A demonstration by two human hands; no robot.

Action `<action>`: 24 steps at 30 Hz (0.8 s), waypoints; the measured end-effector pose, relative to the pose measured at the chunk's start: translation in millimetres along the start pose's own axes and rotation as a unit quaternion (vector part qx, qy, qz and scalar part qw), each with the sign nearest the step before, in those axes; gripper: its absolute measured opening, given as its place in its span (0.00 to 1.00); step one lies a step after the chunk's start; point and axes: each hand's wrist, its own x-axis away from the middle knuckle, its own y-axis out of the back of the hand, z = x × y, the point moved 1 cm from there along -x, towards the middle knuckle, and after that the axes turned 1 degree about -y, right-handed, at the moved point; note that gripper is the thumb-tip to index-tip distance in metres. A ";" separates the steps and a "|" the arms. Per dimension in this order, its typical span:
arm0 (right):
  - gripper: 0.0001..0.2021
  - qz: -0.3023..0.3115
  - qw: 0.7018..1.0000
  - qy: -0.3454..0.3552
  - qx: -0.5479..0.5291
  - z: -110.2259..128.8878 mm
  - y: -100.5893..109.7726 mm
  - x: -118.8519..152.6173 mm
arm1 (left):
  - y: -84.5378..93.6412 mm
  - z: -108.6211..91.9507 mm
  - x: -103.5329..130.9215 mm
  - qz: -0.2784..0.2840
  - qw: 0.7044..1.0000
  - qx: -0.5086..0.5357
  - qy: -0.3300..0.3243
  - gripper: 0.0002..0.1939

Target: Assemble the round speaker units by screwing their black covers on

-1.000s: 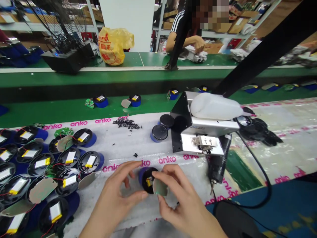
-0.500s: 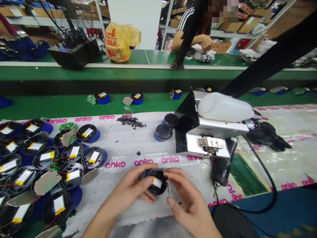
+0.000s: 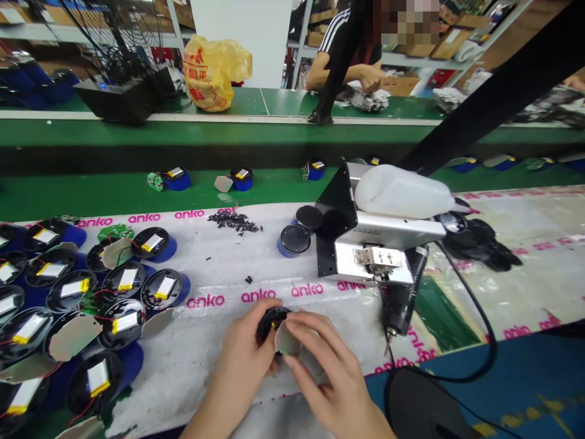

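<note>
Near the table's front edge, my left hand [image 3: 249, 347] is wrapped round a round black housing [image 3: 269, 320], tilted and largely hidden by the fingers. My right hand [image 3: 326, 363] pinches a pale flat plate [image 3: 287, 340] between thumb and fingers, over the housing's open face. To the left stand several blue-and-black round housings [image 3: 164, 288] with white and yellow batteries and pale plates on wires. Two black-topped round parts [image 3: 295, 239] stand beyond my hands, beside the silver machine.
A silver and black machine [image 3: 388, 231] with a white bottle on top stands right of centre, a black screwdriver [image 3: 404, 299] beside it. Small black bits [image 3: 235, 221] lie in a pile. Across the green bench [image 3: 256, 137], a person handles pale pieces. A black pole slants at right.
The pale plate has swung from edge-on at the right to over the housing, and my right hand has moved left with it. The battery in the housing is now hidden. The view has shifted slightly.
</note>
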 end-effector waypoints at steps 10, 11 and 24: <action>0.20 0.106 0.987 0.083 0.085 1.7 12.3 -19.6 | 33.9 14.6 5.0 0.152 0.964 0.215 0.035 0.29; 0.19 0.116 0.985 0.085 0.091 2.6 13.7 -22.1 | 34.8 16.0 4.3 0.159 0.962 0.221 0.034 0.29; 0.20 0.145 0.979 0.037 0.141 18.3 14.8 -28.3 | 25.5 5.6 1.1 0.113 0.975 0.187 0.045 0.28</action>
